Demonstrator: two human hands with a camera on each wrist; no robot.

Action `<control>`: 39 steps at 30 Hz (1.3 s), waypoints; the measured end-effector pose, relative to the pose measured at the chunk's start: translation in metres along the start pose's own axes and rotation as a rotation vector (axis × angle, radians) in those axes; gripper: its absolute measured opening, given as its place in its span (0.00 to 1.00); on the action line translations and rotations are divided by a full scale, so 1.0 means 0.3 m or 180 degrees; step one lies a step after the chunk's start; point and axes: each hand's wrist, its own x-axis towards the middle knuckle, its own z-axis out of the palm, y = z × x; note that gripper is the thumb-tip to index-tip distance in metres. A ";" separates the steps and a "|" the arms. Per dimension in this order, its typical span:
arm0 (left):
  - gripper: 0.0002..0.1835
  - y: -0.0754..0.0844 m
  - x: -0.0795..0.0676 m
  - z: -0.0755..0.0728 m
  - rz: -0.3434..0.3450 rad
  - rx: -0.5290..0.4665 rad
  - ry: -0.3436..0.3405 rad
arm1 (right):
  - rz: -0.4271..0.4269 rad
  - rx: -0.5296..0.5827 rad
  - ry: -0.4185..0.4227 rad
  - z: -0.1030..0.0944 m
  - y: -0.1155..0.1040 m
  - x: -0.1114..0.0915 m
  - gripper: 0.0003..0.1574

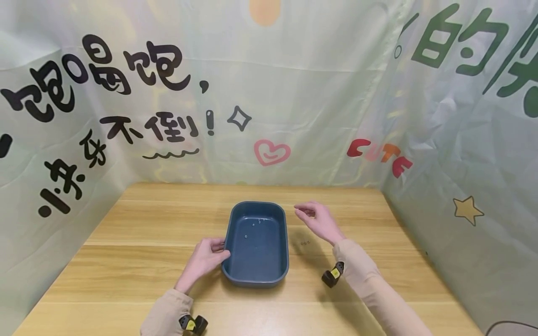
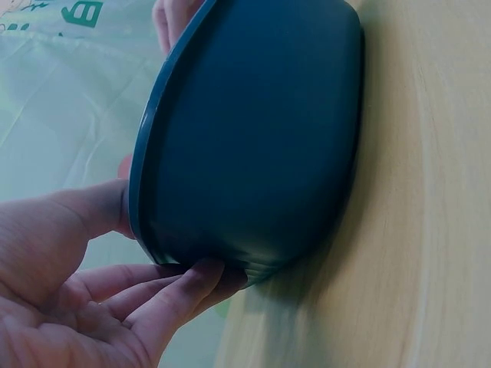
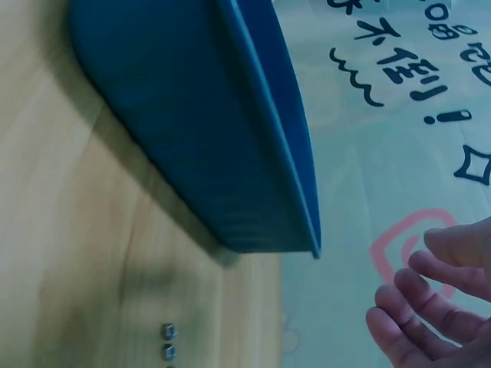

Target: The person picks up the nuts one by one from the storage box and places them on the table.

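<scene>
Pale-wood tabletop runs back to printed cloth; blue tray mid-table, wood margins both sides, left hand pinching its left rim, right hand loosely curled off its right edge, metal bits near.

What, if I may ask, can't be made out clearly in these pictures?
Small shiny pieces in the blue tray: head view, too small to identify.
Left hand: head view, some fingertips hidden behind the tray's wall.
Lowest metal piece: right wrist view, cut off by the bottom edge.
Right hand: right wrist view, partly cut off by the right edge.
</scene>
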 end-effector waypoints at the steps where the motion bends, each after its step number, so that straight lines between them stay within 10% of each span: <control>1: 0.23 0.000 0.000 0.000 0.0000 -0.0001 0.0001 | 0.0002 -0.0006 -0.0029 0.001 -0.007 0.006 0.20; 39: 0.24 0.003 0.000 -0.005 0.0027 -0.0048 -0.0033 | -0.0290 -0.0682 -0.1062 0.170 -0.198 0.226 0.11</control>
